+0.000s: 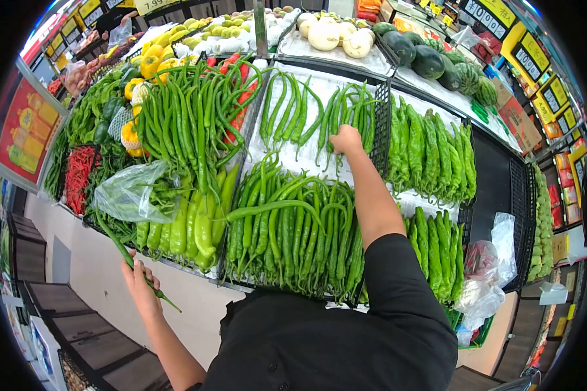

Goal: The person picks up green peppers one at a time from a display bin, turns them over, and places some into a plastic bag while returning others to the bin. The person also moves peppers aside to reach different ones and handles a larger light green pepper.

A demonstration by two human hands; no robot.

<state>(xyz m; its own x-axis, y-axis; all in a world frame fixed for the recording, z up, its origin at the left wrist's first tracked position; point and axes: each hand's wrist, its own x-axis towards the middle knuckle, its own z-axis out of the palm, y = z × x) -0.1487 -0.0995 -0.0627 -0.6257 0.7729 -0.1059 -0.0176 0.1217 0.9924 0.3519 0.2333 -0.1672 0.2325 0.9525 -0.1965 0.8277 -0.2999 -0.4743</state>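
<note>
One shirt (336, 348) | left fingers (139, 269) curled round one pepper (116, 239) | right fingers (336, 141) curled (grip unclear)

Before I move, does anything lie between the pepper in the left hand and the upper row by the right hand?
Yes: from the held pepper toward the upper row, pale green peppers come first, then the lower row of long peppers.

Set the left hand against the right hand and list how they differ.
The left hand holds one long green pepper; the right hand is at the upper row of green peppers, its grip unclear. The left hand is lower in view, below the plastic bag; the right hand is farther up, its arm outstretched. Both are bare.
</note>
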